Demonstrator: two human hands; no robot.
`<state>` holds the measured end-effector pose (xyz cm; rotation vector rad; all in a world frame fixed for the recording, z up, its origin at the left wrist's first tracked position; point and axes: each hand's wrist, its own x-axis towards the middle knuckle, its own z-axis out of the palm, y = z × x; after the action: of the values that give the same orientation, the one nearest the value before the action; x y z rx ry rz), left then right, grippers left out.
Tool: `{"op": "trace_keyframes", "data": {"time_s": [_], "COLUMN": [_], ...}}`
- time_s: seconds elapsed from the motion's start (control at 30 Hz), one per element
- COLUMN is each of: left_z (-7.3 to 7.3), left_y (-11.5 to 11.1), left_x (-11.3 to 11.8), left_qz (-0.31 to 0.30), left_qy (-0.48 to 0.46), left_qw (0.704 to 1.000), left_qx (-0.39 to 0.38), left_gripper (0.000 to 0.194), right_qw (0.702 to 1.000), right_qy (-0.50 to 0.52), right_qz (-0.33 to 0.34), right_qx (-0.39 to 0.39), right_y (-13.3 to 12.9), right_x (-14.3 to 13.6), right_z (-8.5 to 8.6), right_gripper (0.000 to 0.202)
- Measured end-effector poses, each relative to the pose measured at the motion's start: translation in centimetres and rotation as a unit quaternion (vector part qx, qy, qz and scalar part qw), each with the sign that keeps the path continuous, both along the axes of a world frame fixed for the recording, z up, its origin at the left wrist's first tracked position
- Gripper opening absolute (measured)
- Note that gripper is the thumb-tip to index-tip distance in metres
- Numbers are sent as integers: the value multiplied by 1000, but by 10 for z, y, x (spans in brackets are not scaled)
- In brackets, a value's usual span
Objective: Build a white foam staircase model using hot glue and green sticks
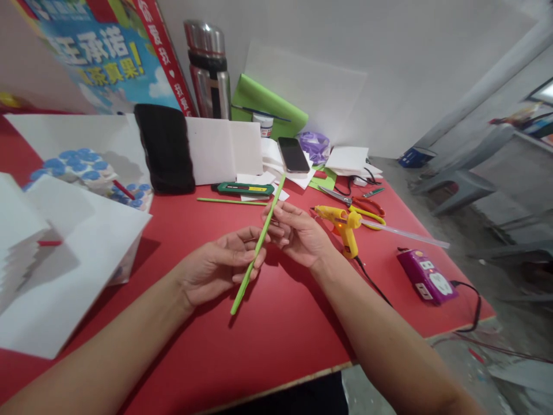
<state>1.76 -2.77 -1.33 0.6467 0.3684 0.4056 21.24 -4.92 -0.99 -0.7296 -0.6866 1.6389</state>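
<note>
A thin green stick [248, 274] is held at a slant above the red table, its lower end toward me. My left hand [222, 259] pinches it around the middle between thumb and fingers. Higher up, my right hand [298, 230] has its thumb and fingers closed on the same stick. Behind my hands, a second thin green stick [224, 201] lies flat on the table, its right end close to my right fingers. A green utility knife [244, 189] rests just beyond that stick.
Right of my hands are a yellow glue gun [345, 225] with a clear glue stick, scissors [367, 207] and a purple power box [425, 276] on the red table [276, 357]. White paper [86, 253] stands at left. Behind are a phone [294, 154] and a steel flask [210, 75].
</note>
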Motion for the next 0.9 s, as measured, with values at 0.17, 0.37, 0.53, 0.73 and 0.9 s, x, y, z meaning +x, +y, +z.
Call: {"op": "trace_keyframes", "data": {"time_s": [0.17, 0.37, 0.53, 0.73, 0.9], "left_z": [0, 0, 0, 1, 2], "left_y": [0, -2, -2, 0, 3], "left_x": [0, 2, 1, 2, 1], "left_qz": [-12, -12, -10, -6, -1], "left_qy": [-6, -6, 13, 49, 62], "left_qw": [1000, 1000, 1000, 999, 998], "left_qx": [2, -1, -9, -16, 8], "left_gripper": [25, 29, 25, 26, 34], "right_qw": [1000, 1000, 1000, 1000, 994], "right_qy": [-18, 1, 4, -13, -65], "right_qz": [-4, 9, 7, -25, -85], "right_qx": [-2, 5, 3, -3, 0], "right_y": [-1, -1, 0, 1, 1], "right_x": [0, 0, 1, 0, -3], "right_z": [1, 1, 1, 1, 0], "right_gripper": [17, 19, 22, 26, 27]}}
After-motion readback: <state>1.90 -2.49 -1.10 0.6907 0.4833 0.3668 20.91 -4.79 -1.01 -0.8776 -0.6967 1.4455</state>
